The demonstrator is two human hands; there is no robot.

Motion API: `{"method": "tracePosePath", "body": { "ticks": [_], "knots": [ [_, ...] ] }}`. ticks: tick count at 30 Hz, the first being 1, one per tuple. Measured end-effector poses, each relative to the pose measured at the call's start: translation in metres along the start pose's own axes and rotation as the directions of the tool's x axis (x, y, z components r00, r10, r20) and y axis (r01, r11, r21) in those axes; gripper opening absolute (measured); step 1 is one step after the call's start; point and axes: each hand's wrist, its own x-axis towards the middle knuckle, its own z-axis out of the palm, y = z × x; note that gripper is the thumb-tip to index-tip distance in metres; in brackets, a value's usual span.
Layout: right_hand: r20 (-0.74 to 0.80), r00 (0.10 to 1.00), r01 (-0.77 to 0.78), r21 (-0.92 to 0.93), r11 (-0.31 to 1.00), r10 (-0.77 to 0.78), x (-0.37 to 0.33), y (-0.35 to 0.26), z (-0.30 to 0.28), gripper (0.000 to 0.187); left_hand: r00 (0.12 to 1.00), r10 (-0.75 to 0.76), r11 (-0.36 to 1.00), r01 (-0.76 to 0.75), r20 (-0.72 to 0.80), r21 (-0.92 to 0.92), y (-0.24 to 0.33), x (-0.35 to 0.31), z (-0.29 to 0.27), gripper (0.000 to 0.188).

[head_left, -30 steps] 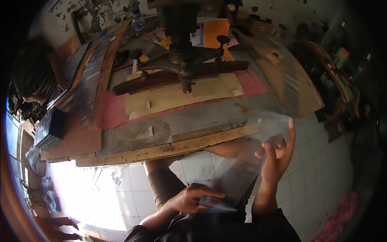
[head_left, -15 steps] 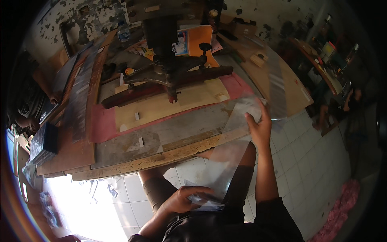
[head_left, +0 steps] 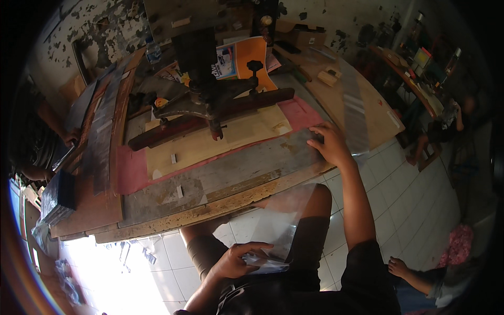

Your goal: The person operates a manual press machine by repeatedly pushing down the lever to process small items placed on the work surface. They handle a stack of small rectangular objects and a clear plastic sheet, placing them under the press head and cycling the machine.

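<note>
- Gripping at least one clear plastic sheet (head_left: 274, 223) with the left hand (head_left: 235, 261) — above the thighs (head_left: 317, 220)
- Parting thumb and fingers on the right hand (head_left: 329, 144), near one grey board (head_left: 247, 167)
- Showing two small pale tabs (head_left: 179, 191)

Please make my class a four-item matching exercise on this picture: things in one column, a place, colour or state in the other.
1. Wearer's left hand
2. Wearer's right hand
3. Machine's long bar
4. Crumpled bundle

A. Dark red
B. Holding clear plastic
C. Pink, on the floor
D. At the right end of the grey tabletop

Pairs: 1-B; 2-D; 3-A; 4-C
</note>
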Motion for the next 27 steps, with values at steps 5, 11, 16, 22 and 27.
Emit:
{"method": "tracePosePath", "body": {
  "ticks": [5,11,16,22,27],
  "knots": [
    [-0.007,1.0,-0.011,0.038,0.999,0.012,0.002,-0.002,0.001,0.04,1.0,-0.005,1.0,0.005,-0.003,-0.012,0.002,0.001,0.002,0.062],
    [0.0,0.999,-0.039,0.087,0.995,0.039,0.005,0.002,0.004,0.037,1.0,0.019,1.0,-0.019,0.009,0.001,0.004,0.002,0.001,0.063],
    [-0.011,0.997,-0.08,0.108,0.991,0.082,0.004,-0.01,-0.001,0.038,1.0,0.01,1.0,-0.01,0.013,0.004,0.006,0.003,0.001,0.064],
    [-0.073,0.997,-0.001,0.049,0.999,0.005,0.0,-0.007,0.004,0.04,1.0,0.02,1.0,-0.02,0.009,0.016,0.006,0.003,0.002,0.062],
    [-0.122,0.991,0.052,-0.022,0.998,-0.054,-0.006,-0.011,0.004,0.038,1.0,-0.004,1.0,0.003,0.013,0.022,0.006,0.003,0.001,0.062]
  ]
}}
